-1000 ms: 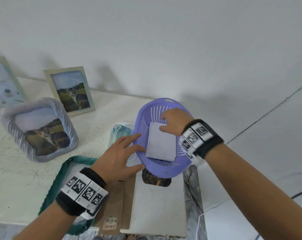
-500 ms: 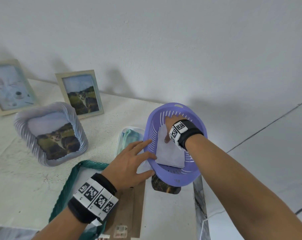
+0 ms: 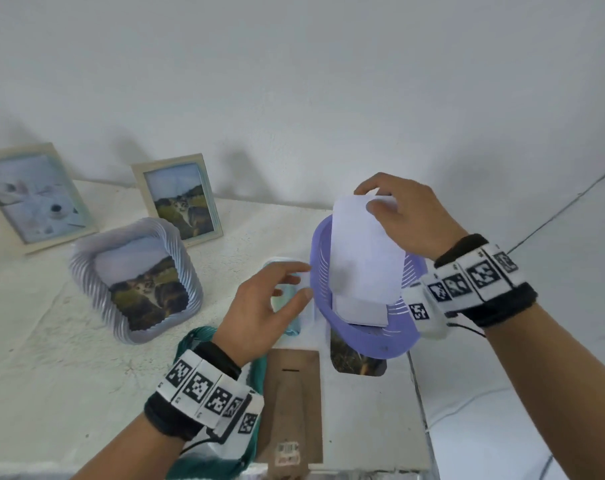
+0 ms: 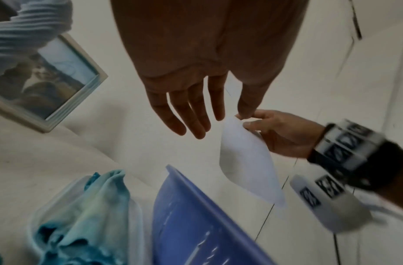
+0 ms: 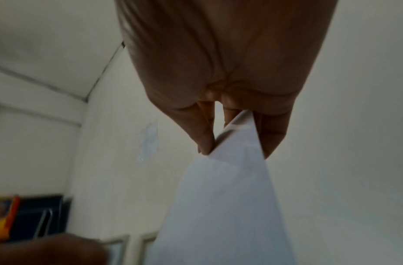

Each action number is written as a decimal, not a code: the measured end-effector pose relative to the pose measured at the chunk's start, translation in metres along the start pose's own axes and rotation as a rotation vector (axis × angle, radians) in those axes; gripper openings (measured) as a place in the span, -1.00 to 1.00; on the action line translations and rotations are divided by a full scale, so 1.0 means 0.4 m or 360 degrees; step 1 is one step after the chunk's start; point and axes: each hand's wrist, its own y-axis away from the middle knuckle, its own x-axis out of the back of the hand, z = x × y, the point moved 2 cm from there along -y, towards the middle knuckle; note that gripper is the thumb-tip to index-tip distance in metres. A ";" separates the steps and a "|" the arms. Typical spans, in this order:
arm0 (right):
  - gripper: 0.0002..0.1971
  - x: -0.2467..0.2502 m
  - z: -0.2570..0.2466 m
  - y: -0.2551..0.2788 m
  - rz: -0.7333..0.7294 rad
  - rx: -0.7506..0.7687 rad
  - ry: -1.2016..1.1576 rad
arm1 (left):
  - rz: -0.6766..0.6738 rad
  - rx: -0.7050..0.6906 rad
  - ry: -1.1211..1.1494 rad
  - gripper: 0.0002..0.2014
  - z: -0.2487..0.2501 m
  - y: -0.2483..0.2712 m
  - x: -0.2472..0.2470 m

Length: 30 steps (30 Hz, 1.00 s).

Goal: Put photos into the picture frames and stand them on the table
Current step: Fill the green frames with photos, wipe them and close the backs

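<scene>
The white surface spans the lower part of the head view and carries everything, with a pale wall behind it. On it, at the left, stand two rectangular frames: a large one with a pale blue picture and a smaller one with a cat photo; in front of them a ribbed lilac frame leans back with the same cat picture. Only the head view shows all three; the left wrist view catches the smaller frame and a corner of the ribbed one.

The purple basket sits right of centre with a white sheet lying inside, partly over a flat white frame whose oval opening shows a photo. A brown backing board and a teal frame lie nearer the person. The left wrist view alone shows clearly the clear box of blue-green cloth beside the basket.

The photo, white back toward the camera, hangs above the basket, pinched at its top edge by the right hand; the right wrist view shows thumb and fingers clamping that edge. The left hand hovers beside the basket, fingers spread and holding nothing, as the left wrist view confirms.
</scene>
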 end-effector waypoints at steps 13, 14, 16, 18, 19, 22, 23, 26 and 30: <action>-0.81 -0.339 -0.194 0.282 0.0123 -0.0608 -0.1188 | 0.0197 0.0567 0.0669 -0.90 -0.060 0.182 0.245; -0.87 -0.371 -0.209 0.306 0.0056 -0.0673 -0.1287 | 0.0219 0.0623 0.0661 -0.90 -0.077 0.204 0.259; -0.92 -0.428 -0.232 0.350 -0.0020 -0.0726 -0.1356 | 0.0208 0.0702 0.0649 -0.88 -0.111 0.246 0.278; -0.92 -0.467 -0.243 0.382 -0.0013 -0.0735 -0.1342 | 0.0172 0.0724 0.0550 -0.88 -0.145 0.281 0.288; -0.92 -0.482 -0.247 0.394 -0.0010 -0.0731 -0.1307 | 0.0155 0.0707 0.0401 -0.89 -0.168 0.299 0.294; -0.92 -0.514 -0.246 0.425 -0.0032 -0.0765 -0.1157 | 0.0060 0.0482 -0.0260 -0.77 -0.240 0.351 0.310; -0.92 -0.525 -0.243 0.434 -0.0037 -0.0790 -0.1114 | 0.0006 0.0363 -0.0409 -0.67 -0.262 0.368 0.313; -0.93 -0.552 -0.234 0.454 -0.0038 -0.0834 -0.1007 | -0.0157 0.0145 -0.0606 -0.56 -0.315 0.406 0.305; -0.93 -0.572 -0.224 0.456 -0.0028 -0.0862 -0.0800 | -0.0260 -0.0024 -0.0813 -0.59 -0.335 0.426 0.287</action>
